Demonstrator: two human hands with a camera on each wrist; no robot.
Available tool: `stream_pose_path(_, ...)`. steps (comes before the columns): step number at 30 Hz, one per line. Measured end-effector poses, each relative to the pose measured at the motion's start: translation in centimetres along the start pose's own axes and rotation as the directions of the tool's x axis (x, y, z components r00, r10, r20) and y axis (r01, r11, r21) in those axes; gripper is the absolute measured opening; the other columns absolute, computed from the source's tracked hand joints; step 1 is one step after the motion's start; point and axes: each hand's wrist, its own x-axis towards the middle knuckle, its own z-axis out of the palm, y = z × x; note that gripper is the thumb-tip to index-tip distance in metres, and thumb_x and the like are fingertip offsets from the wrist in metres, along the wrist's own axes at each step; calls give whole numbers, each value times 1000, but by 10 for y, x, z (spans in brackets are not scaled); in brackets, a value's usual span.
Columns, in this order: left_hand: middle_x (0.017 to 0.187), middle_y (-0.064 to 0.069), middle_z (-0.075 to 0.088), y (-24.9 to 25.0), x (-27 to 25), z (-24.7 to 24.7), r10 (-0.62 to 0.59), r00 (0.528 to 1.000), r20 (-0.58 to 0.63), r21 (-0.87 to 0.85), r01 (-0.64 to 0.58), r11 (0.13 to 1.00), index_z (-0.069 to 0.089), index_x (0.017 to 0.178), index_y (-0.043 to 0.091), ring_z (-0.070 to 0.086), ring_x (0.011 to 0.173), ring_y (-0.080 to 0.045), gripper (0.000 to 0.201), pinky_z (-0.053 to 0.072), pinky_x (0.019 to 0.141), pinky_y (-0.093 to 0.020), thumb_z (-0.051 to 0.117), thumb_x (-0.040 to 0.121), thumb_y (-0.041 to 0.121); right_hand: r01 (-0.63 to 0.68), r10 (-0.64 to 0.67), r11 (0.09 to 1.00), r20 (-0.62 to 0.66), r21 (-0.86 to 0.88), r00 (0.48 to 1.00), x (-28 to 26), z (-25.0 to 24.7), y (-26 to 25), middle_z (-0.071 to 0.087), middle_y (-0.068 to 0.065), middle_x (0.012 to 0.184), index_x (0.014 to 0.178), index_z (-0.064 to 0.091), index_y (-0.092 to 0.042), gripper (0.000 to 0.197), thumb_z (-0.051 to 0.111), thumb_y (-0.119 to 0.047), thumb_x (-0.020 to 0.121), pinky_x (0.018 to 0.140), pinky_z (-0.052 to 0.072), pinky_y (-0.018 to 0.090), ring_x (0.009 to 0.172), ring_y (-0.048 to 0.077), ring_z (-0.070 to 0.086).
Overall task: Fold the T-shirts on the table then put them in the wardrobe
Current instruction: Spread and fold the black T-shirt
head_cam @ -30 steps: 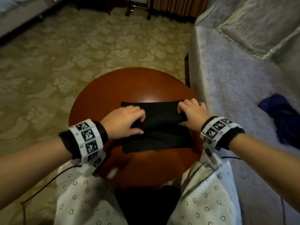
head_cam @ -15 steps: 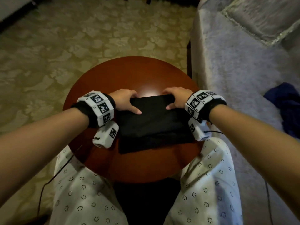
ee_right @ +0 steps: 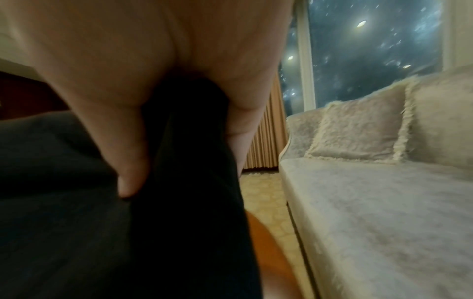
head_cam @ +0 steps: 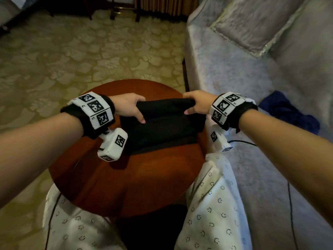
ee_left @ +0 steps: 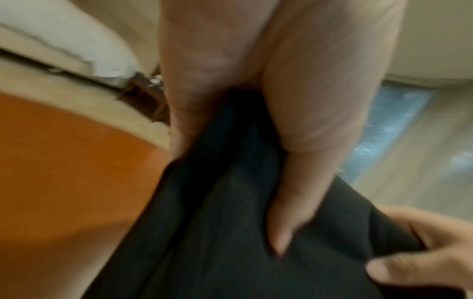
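Gripping far left corner of folded black T-shirt (head_cam: 162, 123): left hand (head_cam: 128, 108), thumb on top, fingers curled under the edge; confirmed in left wrist view, cloth pinched between thumb and fingers (ee_left: 179, 113). Marker band (head_cam: 94, 109) on left wrist: black-and-white square codes, small characters beside them too small to read. White camera block (head_cam: 112, 145) hanging below that wrist, same coded squares. Shirt lying on round reddish-brown table (head_cam: 126, 181), far edge raised between the two hands, near part flat on the wood. No print or label visible on the shirt. Gripping far right corner: right hand (head_cam: 197, 102), thumb on top, fingers wrapped beneath; right wrist view shows dark cloth bunched inside the grip (ee_right: 184, 113). Right marker band (head_cam: 225, 107): coded squares, unreadable. Smiley-face print on white trousers (head_cam: 212, 204). Further right: pale sofa (head_cam: 243, 73), cushion (head_cam: 255, 24), crumpled blue garment (head_cam: 288, 112) on seat. No containers seen.
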Motion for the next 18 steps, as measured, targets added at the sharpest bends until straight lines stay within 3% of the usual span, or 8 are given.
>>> stream_pose_path(3, 96, -2, 53, 41, -8, -2, 131, 977, -166, 134, -109, 985, 46, 89, 18, 51, 89, -21, 34, 35, 57, -27, 77, 76, 12, -43, 38, 999, -156, -29, 987, -38, -22, 15, 50, 4, 93, 94, 43, -15, 24, 65, -12, 86, 72, 33, 27, 89, 20, 49)
stream_pose_path(8, 94, -2, 50, 123, -25, 9, 369, 896, -249, 206, -323, 924, 45, 95, 15, 48, 89, -21, 40, 31, 60, -30, 78, 73, 10, -170, 168, 985, -342, 24, 925, -128, -64, 51, 50, 5, 92, 88, 46, -16, 22, 67, -10, 85, 71, 33, 28, 87, 20, 48)
stream_pose_path(12, 90, -4, 54, 194, -40, 31, 533, 832, -154, 145, -515, 845, 45, 87, 18, 53, 87, -26, 36, 36, 64, -32, 77, 75, 9, -302, 318, 947, -430, 108, 845, -220, -90, 84, 53, 6, 87, 87, 56, -12, 18, 73, -12, 80, 70, 33, 26, 85, 18, 49)
stream_pose_path(14, 94, -7, 56, 231, -51, 49, 598, 795, -103, 126, -586, 800, 46, 92, 13, 54, 87, -25, 34, 38, 63, -32, 76, 76, 9, -379, 409, 912, -444, 158, 797, -269, -97, 98, 56, 6, 84, 86, 59, -8, 18, 74, -13, 79, 70, 37, 27, 84, 18, 51)
stream_pose_path(18, 107, -13, 62, 294, -81, 95, 700, 713, 46, 5, -701, 713, 55, 107, 7, 60, 99, -29, 34, 50, 87, -43, 73, 79, 8, -496, 551, 832, -473, 250, 687, -376, -99, 111, 58, 2, 77, 80, 63, -13, 12, 75, -14, 78, 69, 40, 27, 81, 17, 55)
